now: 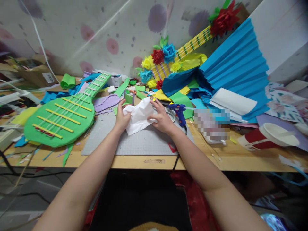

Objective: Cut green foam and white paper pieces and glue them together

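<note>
Hands met over a cluttered craft table (240, 158). Your left hand (122, 119) and right hand (162, 120) both gripped a crumpled white paper (139, 118). The left clutched its left edge, and the right closed on its right side with fingers spread along the top. The paper sat over a grey mat (144, 145) at the table's middle, near the front edge; whether it touched the mat could not be told.

Left of the mat, a flat green guitar (60, 117) lay face up, showing yellow bars and pale strings, its neck pointing away toward the wall. Just beside your right hand, a blue glue gun (179, 112) rested on the table, near your fingers but apart from them. Farther right, a red cup (267, 138) with a white inside lay tipped on its side, mouth facing right.

Behind, a large pleated blue fan (235, 70) leaned at the wall, with red, blue and yellow flowers (158, 62) to its left. Coloured scraps littered the table around the mat.
</note>
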`<state>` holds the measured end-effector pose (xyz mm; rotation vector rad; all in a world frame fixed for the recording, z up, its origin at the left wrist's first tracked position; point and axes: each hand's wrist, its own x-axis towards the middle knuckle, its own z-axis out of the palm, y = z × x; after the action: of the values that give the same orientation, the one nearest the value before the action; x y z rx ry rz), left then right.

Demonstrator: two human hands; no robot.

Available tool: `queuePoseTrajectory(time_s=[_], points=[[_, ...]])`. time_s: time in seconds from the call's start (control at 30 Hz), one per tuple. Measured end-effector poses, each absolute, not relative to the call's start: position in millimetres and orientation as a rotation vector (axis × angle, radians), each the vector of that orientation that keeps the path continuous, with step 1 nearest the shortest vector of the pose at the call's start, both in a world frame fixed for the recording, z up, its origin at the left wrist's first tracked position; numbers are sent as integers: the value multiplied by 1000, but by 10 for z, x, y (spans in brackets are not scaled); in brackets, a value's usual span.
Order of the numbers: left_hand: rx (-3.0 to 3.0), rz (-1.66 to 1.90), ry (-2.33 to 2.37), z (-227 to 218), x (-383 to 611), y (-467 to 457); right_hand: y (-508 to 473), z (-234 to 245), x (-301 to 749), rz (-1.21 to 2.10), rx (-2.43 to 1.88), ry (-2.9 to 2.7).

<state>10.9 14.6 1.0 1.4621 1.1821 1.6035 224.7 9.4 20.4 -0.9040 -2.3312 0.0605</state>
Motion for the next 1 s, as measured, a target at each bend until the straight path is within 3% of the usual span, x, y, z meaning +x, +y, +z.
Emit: queuePoseTrajectory(time_s=[0.23,0.43,0.57,0.73,1.0], points=[[1859,1716,1552,137,56,6,137,101,2258,162,-1211,-2256],[2325,968,1370,227,158,-352,119,146,2269,229,-1227,-2246],[2458,782,1375,215,186,-399,157,163,2350,395,-1165,-2229],[2430,758,1308,201,45,-276,175,177,2425,591,-1152,-2149],[2228,919,1350,166,-254,-110,148,221,2437,622,-1083,-2286]])
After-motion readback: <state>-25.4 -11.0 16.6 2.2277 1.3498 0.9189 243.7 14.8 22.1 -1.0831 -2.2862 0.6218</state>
